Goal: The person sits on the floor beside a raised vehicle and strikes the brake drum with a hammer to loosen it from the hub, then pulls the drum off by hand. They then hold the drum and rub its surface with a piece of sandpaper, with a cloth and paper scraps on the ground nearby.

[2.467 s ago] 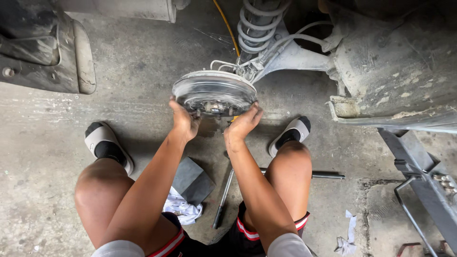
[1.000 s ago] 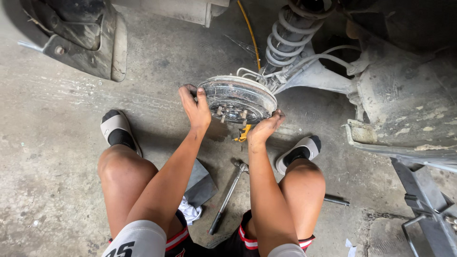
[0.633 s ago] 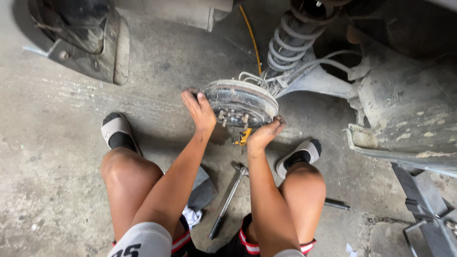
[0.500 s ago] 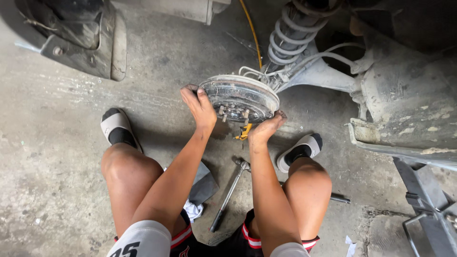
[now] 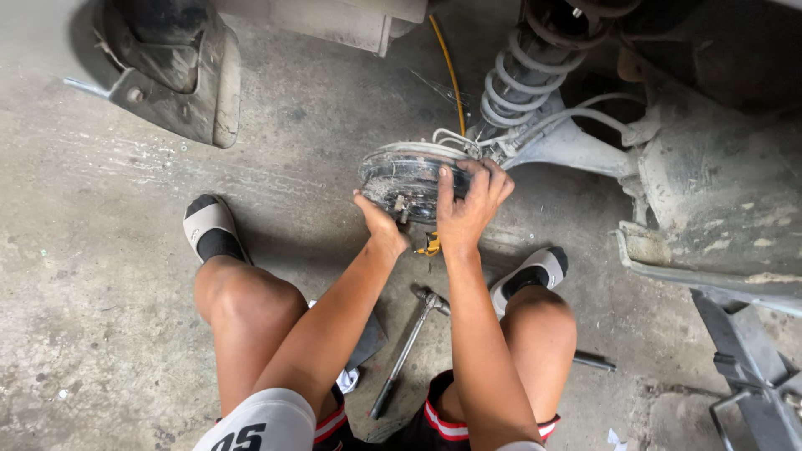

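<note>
Fingers of the right hand point(image 5: 468, 209) spread open over the brake hub point(image 5: 401, 179), left hand point(image 5: 380, 224) gripping its lower edge

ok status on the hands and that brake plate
Left hand on lower edge of round brake plate. Right hand spread flat over its face. Ratchet wrench on floor between the legs, nothing blocking.

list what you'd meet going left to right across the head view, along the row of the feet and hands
Left foot in a grey slipper → left hand → right hand on the round brake plate → right foot in a slipper → rusty car body panel.
</note>
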